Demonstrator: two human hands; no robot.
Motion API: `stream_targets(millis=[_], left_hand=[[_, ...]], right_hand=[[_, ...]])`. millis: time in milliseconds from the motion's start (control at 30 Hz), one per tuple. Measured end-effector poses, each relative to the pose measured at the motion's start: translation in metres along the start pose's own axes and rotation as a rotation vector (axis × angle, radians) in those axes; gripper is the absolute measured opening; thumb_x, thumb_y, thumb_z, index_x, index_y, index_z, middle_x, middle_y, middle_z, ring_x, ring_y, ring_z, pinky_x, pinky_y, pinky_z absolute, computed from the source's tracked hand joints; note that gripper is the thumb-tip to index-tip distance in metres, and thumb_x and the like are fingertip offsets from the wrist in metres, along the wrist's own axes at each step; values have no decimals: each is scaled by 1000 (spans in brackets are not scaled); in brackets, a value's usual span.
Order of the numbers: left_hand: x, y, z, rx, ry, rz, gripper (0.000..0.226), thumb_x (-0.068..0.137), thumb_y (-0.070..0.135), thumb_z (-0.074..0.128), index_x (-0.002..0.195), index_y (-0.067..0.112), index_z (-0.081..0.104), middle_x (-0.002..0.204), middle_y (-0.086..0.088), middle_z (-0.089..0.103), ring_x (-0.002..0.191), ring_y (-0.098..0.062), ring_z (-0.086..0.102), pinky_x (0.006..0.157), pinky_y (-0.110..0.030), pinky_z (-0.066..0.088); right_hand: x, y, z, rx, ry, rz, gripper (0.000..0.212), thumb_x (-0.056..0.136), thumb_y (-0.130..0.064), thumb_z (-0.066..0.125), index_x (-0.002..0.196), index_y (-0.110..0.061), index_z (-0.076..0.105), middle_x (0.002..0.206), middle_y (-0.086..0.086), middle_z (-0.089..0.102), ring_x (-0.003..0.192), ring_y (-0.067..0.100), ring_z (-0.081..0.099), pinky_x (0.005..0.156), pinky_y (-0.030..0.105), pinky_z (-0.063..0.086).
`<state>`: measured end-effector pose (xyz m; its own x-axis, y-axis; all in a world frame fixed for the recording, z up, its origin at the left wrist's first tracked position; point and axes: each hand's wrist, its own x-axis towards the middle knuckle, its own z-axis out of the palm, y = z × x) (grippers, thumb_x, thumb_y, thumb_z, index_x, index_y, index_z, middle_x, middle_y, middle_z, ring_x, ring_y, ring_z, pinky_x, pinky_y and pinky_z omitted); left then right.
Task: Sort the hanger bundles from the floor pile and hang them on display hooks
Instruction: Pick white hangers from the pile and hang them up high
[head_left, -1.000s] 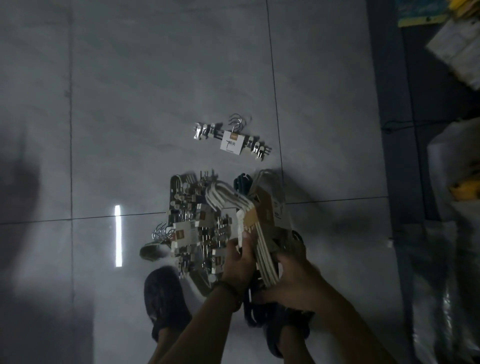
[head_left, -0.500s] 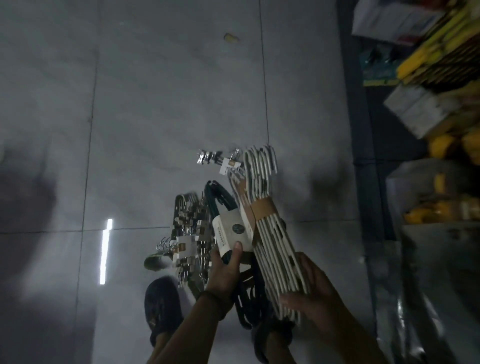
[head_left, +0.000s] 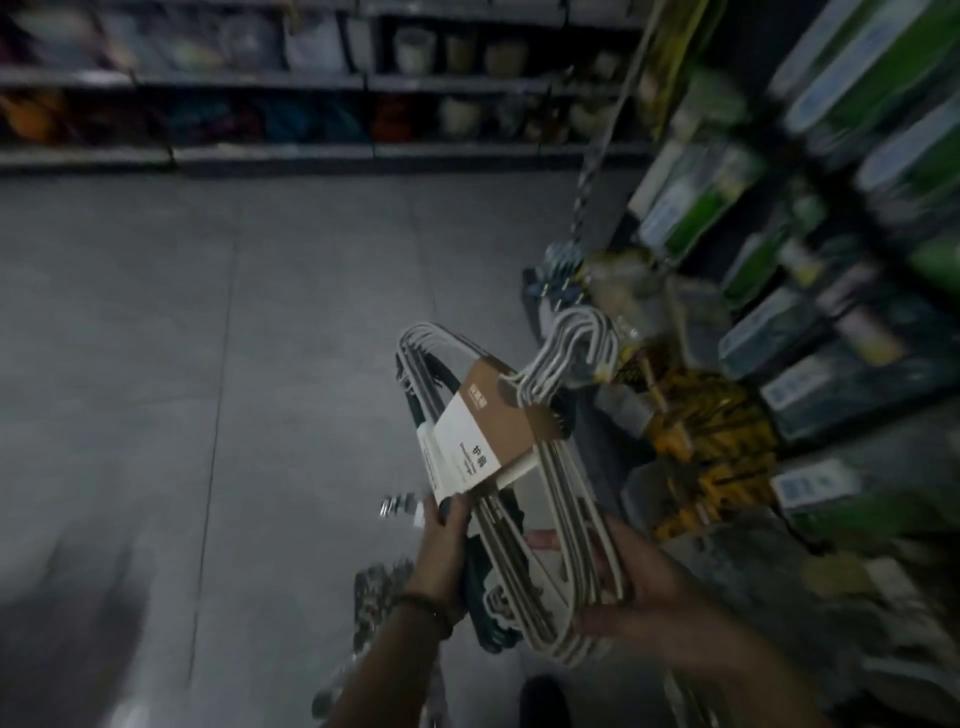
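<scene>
A bundle of white hangers (head_left: 550, 499) wrapped in a brown and white paper band (head_left: 488, 431) is lifted above the floor, its hooks (head_left: 576, 353) pointing up and right. A dark green hanger bundle (head_left: 483, 587) lies stacked beneath it. My left hand (head_left: 441, 545) grips the stack at its left side, thumb on the band. My right hand (head_left: 644, 587) holds the white bundle's lower end from the right. Part of the floor pile of metal clip hangers (head_left: 374, 603) shows below my left wrist, blurred.
Store shelving with green and yellow packaged goods (head_left: 727, 395) runs along the right, close to the bundle's hooks. Another shelf row (head_left: 322, 83) with pots and bags crosses the back. Grey tiled floor (head_left: 208, 389) stretches to the left. A dark shoe (head_left: 545, 701) sits at the bottom.
The view has swung up from the floor to the shelves. Both hands have raised the white and green bundles off the pile and turned the hooks toward the right shelving.
</scene>
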<state>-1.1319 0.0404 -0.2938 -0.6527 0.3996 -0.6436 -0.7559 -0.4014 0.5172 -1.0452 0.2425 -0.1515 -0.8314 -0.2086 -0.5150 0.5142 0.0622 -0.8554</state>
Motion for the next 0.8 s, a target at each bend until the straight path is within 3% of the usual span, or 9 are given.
stream_targets(millis=[67,133,200,267,367,433,500,700,800], left_hand=[[-29,41,24,61,-74,85,104,60,58,97,147,43,42,138,-27,63,119,-53,65,102,-73,48],[-59,77,52,88,-197,137,101,61,52,98,145,45,43,141,-25,62,120,-53,65,103,-73,48],[-86,103,83,128,-278,213,96,66,47,98,146,44,45,142,-23,62,123,-53,63,104,-71,48],[-117,122,120,200,-348,324,79,78,34,92,144,38,48,139,-19,65,122,-49,64,101,-69,52],[-164,137,175,333,-432,462,63,92,13,80,143,31,47,133,-8,71,121,-37,69,99,-64,56],[-194,141,210,410,-501,511,80,85,25,87,150,29,42,138,-4,69,124,-33,68,101,-59,56],[-224,148,243,448,-579,494,87,78,32,92,151,25,45,138,-5,69,122,-30,69,100,-51,59],[-298,128,343,556,-694,446,81,63,64,88,130,24,67,118,-4,79,107,-30,76,96,-54,60],[-330,91,385,557,-643,542,96,57,83,79,132,27,62,116,2,79,100,-23,78,88,-44,65]], right_hand=[[-32,-42,17,-61,83,-82,96,84,6,79,160,-28,30,145,11,60,131,29,59,99,48,55],[-60,-81,33,-24,211,-162,86,82,4,80,153,-29,47,140,13,63,125,34,61,97,48,55],[-92,-121,48,107,460,-252,67,76,-22,89,137,-37,65,138,3,66,129,31,60,106,52,50],[-121,-164,62,90,624,-321,69,74,-42,90,137,-36,64,136,-1,68,127,27,63,106,56,51],[-163,-222,74,-74,795,-394,50,85,-22,85,129,-32,64,113,-6,77,99,12,75,79,33,62],[-190,-247,72,-80,954,-411,48,83,-19,86,124,-31,64,105,-7,77,86,8,76,67,25,60],[-223,-256,67,-18,1055,-409,45,83,-25,86,123,-28,65,105,-3,77,85,15,77,67,30,62],[-334,-254,52,68,1120,-485,17,101,-37,64,114,-27,70,103,-6,80,95,21,77,83,50,64],[-396,-244,41,100,1130,-504,27,102,-42,60,121,-25,67,108,-2,80,97,22,78,79,55,63]])
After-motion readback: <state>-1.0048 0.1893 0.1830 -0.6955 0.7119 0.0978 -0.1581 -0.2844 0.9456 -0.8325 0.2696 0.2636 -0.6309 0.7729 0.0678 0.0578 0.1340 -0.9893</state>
